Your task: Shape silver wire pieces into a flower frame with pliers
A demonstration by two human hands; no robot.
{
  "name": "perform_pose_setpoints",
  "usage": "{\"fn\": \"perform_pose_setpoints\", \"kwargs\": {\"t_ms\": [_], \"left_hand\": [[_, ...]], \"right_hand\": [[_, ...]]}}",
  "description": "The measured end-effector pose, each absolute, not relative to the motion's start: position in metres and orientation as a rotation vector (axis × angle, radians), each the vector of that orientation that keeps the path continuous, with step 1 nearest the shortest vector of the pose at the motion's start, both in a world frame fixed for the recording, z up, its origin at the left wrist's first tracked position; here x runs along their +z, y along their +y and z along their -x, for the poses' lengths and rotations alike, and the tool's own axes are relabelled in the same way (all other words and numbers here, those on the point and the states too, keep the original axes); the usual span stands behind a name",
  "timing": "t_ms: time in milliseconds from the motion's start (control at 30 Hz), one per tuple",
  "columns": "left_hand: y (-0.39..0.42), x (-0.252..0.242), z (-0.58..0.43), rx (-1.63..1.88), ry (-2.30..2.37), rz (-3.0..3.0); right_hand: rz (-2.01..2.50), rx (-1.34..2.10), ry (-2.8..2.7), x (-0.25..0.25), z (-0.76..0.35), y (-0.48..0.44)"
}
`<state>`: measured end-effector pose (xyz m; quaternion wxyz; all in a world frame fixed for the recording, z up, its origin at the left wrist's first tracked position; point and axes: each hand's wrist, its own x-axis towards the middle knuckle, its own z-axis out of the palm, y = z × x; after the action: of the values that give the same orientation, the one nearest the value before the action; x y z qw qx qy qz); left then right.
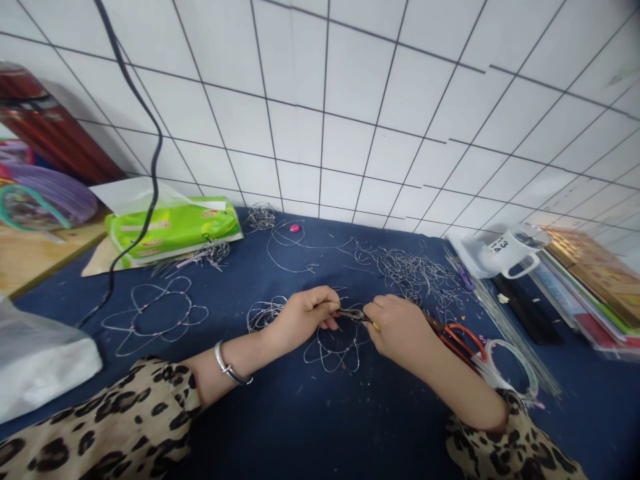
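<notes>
Near the middle of the blue cloth, my left hand [311, 310] pinches a thin wire whose ends are too fine to follow. My right hand [397, 325] is wrapped round a pair of pliers [354, 313] with a bit of yellow handle showing. The plier jaws point left and meet the wire at my left fingertips. Just below both hands lies a flower-shaped wire piece [337, 350] with small pink beads; whether the pinched wire belongs to it I cannot tell. A coil of wire [265, 313] sits partly behind my left wrist.
A larger beaded wire flower [161, 313] lies left, before a green tissue pack [175, 230]. Tangled wire [415, 270] is spread behind my right hand. Orange-handled scissors [465, 343], straight wires [520, 353] and a white mug [513, 250] are right. A black cable [153, 147] hangs at left.
</notes>
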<state>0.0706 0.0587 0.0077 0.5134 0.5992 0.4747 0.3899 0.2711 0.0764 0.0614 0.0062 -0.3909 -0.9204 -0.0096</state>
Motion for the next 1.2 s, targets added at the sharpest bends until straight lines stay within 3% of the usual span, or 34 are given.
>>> {"fn": "perform_pose_setpoints", "kwargs": {"t_ms": [1200], "left_hand": [[0.0591,0.0104,-0.0688,0.872,1.07,-1.53]], "right_hand": [[1.271,-0.061,-2.885,0.064,-0.2712,0.0738]]}}
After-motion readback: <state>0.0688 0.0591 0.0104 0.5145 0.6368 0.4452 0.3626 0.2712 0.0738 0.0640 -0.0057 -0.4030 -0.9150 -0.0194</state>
